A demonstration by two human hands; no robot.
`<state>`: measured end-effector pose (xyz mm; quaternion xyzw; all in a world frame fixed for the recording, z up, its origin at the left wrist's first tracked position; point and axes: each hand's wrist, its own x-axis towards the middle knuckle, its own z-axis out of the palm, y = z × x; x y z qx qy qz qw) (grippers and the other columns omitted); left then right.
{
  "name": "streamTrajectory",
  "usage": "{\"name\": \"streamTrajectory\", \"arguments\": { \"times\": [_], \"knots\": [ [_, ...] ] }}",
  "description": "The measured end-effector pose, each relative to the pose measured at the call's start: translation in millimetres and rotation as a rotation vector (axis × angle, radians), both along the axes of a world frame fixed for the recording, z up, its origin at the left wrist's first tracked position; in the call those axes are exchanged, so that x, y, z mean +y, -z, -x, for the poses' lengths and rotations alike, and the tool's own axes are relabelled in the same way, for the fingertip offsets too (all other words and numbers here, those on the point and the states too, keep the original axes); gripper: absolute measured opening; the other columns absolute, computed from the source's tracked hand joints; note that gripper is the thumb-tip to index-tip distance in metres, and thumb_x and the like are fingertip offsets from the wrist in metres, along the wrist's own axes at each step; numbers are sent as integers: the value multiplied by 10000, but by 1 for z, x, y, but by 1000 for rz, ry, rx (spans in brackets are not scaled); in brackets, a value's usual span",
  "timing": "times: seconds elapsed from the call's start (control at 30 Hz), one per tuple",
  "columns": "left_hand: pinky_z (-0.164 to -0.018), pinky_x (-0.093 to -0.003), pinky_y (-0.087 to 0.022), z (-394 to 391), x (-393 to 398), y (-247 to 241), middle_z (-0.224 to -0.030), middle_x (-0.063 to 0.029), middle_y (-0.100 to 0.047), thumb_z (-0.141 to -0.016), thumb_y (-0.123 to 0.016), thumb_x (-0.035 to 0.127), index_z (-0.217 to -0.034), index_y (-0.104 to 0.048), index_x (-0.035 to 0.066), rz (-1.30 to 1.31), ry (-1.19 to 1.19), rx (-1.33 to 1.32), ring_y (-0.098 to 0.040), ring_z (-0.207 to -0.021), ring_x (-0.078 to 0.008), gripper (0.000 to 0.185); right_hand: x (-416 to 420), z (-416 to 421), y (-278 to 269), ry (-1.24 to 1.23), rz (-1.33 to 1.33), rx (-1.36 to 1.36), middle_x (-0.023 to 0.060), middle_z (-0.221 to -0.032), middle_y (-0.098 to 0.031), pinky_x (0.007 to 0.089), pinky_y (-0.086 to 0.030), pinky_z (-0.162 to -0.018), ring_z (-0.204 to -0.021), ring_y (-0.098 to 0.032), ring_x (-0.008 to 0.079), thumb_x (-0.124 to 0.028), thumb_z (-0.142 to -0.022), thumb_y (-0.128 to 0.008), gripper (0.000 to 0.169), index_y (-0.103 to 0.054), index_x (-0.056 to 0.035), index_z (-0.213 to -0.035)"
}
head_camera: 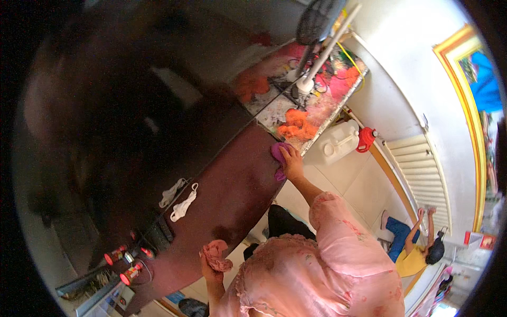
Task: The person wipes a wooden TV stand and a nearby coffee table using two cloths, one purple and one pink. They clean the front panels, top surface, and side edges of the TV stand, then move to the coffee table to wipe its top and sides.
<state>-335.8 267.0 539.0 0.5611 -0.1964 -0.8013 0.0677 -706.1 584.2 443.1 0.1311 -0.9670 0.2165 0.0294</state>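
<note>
My right hand (293, 162) presses a purple cloth (279, 156) onto the dark red tabletop (233, 178), near the corner where it meets a flower-patterned surface (273, 105). In my left hand (214, 273) is a crumpled pink cloth (217, 253), held at the table's near edge. A white face mask (185, 204) lies on the tabletop by the back edge. The dark glossy panel (130, 130) behind the table reflects the mask. Dark patches show on the tabletop between my hands; I cannot tell whether they are wet or shadow.
A white pole on a base (305, 85) stands on the flowered surface. Small red-topped items (131, 272) stand at the table's far left. On the floor are a white plastic jug (336, 142) and a red container (367, 138). A person in yellow (412, 261) is by the radiator (418, 168).
</note>
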Motion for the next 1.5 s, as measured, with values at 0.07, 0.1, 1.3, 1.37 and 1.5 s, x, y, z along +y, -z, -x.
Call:
{"name": "streamTrajectory", "arguments": {
  "times": [0.07,0.1,1.3,1.37,1.5],
  "knots": [
    [-604,-428,-557,18,18,-12,-1146,-100,-661,-1009,-437,541,-1356,-504,136,2,-7,44,-655,-733,-245,538,0,-29,10,144,-21,73,165,-1362,-506,505,-400,-1014,-1228,-469,428,-46,-753,-629,621,-539,-150,-1358],
    [-632,-442,-580,15,25,-18,-1141,-107,-662,-1010,-445,532,-1363,-499,130,8,-17,61,-679,-779,-253,537,-19,-62,11,175,13,29,193,-1363,-495,532,-394,-1004,-1226,-462,437,-24,-743,-610,617,-543,-124,-1347],
    [-1067,-443,-450,-344,15,11,-1275,-123,-636,-1047,-401,401,-1311,-553,50,179,-438,199,-591,-1208,-269,464,-219,-261,16,-966,-337,-15,106,-1379,-535,545,-419,-956,-1198,-516,388,-147,-867,-537,499,-554,-235,-1358],
    [-1065,-439,-449,-334,32,1,-1259,-131,-648,-1036,-428,397,-1290,-567,44,125,-476,147,-609,-1182,-272,456,-194,-205,25,-727,-260,192,153,-1346,-527,528,-431,-952,-1167,-497,398,-165,-828,-613,570,-527,-227,-1388],
    [-1031,-421,-474,-331,94,2,-1224,-115,-668,-1027,-432,417,-1258,-585,54,126,-551,141,-622,-1157,-263,457,-198,-159,21,-438,-99,94,180,-1328,-522,534,-421,-943,-1160,-485,394,-210,-811,-672,597,-522,-209,-1388]
  ]
}}
